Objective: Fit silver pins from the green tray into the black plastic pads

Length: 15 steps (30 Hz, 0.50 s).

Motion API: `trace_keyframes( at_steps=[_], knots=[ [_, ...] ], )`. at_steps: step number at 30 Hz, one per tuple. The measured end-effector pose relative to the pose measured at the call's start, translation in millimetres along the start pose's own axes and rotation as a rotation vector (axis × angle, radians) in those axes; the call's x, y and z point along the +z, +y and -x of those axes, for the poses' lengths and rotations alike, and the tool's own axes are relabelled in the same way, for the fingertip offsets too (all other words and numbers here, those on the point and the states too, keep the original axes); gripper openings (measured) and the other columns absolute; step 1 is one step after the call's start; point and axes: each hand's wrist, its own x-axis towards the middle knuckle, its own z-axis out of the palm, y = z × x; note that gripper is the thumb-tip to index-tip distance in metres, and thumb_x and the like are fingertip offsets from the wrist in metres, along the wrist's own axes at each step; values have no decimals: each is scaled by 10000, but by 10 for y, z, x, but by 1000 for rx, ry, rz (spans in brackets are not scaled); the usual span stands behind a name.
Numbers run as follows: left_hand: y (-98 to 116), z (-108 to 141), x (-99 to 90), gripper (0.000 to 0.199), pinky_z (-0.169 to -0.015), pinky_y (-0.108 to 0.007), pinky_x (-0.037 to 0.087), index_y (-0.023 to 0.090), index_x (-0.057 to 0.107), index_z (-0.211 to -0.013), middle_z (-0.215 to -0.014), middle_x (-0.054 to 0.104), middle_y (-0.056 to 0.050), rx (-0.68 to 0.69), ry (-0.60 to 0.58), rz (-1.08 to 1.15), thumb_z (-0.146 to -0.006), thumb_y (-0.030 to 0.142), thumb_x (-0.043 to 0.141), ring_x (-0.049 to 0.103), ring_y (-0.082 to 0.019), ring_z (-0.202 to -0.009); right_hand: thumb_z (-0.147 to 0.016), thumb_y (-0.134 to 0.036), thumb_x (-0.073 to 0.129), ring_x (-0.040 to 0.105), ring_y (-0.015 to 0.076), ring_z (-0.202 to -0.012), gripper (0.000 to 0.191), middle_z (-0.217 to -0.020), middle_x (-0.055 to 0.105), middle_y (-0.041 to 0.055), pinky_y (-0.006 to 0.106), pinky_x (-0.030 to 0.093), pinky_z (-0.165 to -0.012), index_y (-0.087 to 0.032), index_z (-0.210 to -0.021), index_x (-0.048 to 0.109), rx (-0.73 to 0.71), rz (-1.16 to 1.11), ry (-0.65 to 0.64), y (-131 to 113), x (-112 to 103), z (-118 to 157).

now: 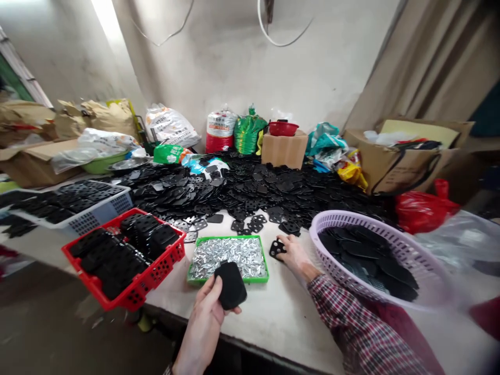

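Holding black pad in L hand, grip shut, R hand w/ narrow grip on holed plate by green tray.

Bare tabletop is lying open between your right hand and left hand, which is gripping a black pad. The green tray is blocking the way ahead of the left grip; the lilac basket is crowding the right; black plates are heaping beyond both.
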Motion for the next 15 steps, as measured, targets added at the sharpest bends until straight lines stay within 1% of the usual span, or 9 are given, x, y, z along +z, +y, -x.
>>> trace_keyframes(
  at_steps=[2,4,7,9,12,15],
  knots=[
    [24,-4,-14,313,-563,-323,546,176,558,-1109,-1181,651,-124,4,4,21,-840,279,679,650,-220,-873,-743,-158,554,611,266,-1032,485,-1150,616,160,334,463,-915,-114,-1224,602,22,-54,12,59,-5,-2],
    [42,-7,-16,305,-556,-306,536,169,556,-1114,-1162,656,-128,-1,-6,42,-855,291,662,649,-210,-857,-773,-158,520,622,275,-1055,470,-1150,647,156,359,467,-942,-116,-1233,606,30,-109,22,101,-13,23],
    [56,-14,-29,303,-484,-256,482,151,571,-1092,-1027,689,-115,-16,-6,35,-856,317,661,635,-168,-733,-796,-139,482,631,267,-1084,475,-1183,668,143,359,475,-959,-113,-1256,600,5,-174,27,122,-22,119],
    [57,-25,-55,299,-463,-233,459,153,585,-1068,-934,697,-87,-27,20,12,-844,328,677,622,-147,-680,-788,-114,466,637,264,-1082,477,-1178,678,143,349,486,-949,-99,-1240,617,-17,-186,19,118,-24,202],
    [52,-52,-111,297,-515,-232,493,185,594,-1062,-958,701,-64,-37,98,9,-817,309,710,653,-159,-755,-792,-105,457,652,252,-1043,440,-1123,701,147,309,490,-919,-98,-1178,669,-48,-153,-1,99,-37,306],
    [54,-84,-161,296,-531,-247,507,199,598,-1080,-1001,706,-68,-43,114,9,-820,293,704,658,-163,-757,-802,-117,478,641,249,-1027,402,-1095,697,151,308,462,-930,-98,-1142,691,-70,-81,12,49,-86,354]
  ],
)
